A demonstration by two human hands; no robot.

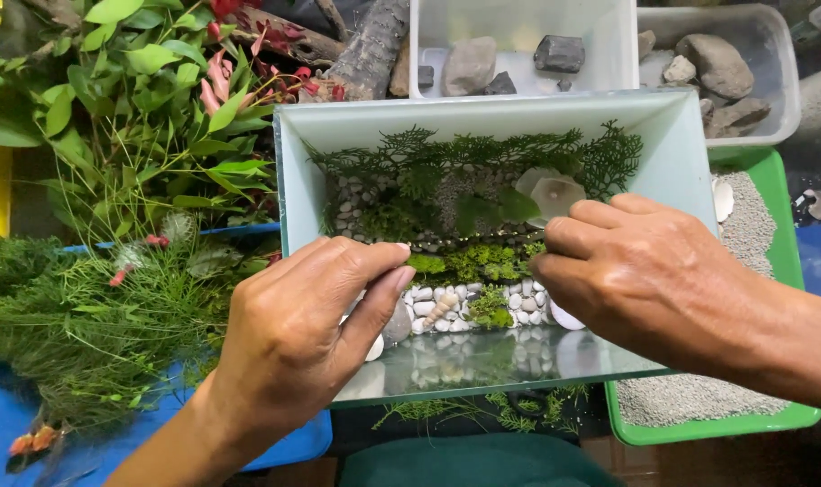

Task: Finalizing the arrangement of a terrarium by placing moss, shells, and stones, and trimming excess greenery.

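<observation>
A rectangular glass tank [288, 162] is tipped toward me, open side up. Inside lie white pebbles [518, 302], patches of green moss [469, 263], feathery fern sprigs [446, 153], a pale shell [554, 194] and a small spiral shell [439, 308]. My left hand [302, 334] rests at the tank's lower left, thumb and fingers pinched together over the pebbles. My right hand [636, 266] reaches in from the right, fingers curled over the moss and pebbles. What the fingertips hold is hidden.
Leafy branches with red tips [158, 99] and fine green sprigs [86, 325] lie on a blue tray [288, 442] at left. Behind are clear tubs of rocks [518, 54] and stones [726, 72]. A green tray of grey gravel [753, 225] sits at right.
</observation>
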